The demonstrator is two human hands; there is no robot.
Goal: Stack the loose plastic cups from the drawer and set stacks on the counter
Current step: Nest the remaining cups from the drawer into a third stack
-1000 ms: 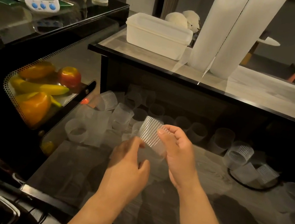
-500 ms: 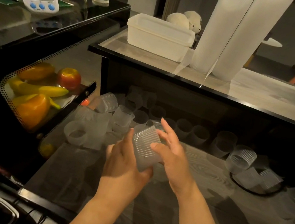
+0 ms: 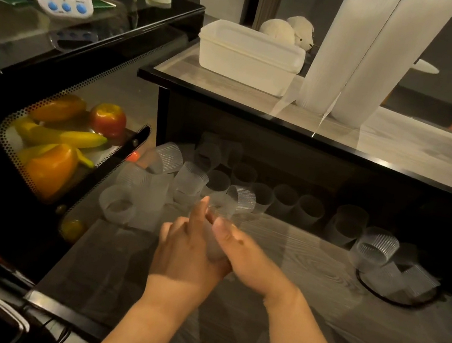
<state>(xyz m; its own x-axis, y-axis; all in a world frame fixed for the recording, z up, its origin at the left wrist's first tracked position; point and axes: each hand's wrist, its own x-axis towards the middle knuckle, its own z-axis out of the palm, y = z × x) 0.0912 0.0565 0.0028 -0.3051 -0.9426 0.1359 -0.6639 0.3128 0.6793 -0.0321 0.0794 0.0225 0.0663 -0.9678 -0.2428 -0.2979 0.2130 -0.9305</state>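
dim light falls over a wood-grain drawer (image 3: 308, 264) pulled open under a glass-topped desk (image 3: 404, 148), where two tall stacks (image 3: 357, 52) of cups already stand beside a white tub (image 3: 248, 54). compared with a second ago, when the right hand (image 3: 249, 254) held a ribbed cup up high and apart from the left hand (image 3: 186, 252), both hands have dropped low over the drawer floor and closed together. the small stack of cups (image 3: 213, 243) is now pressed between them, mostly hidden and blurred; the left grip wraps it from the near left with its forefinger pointing up, the right grip curls round it from the right. this reads as one cup just seated into another. many loose cups (image 3: 190, 177) lie scattered along the far edge and at the right (image 3: 377, 249), so most of the stacking looks undone, and this stack is not yet on the desk.
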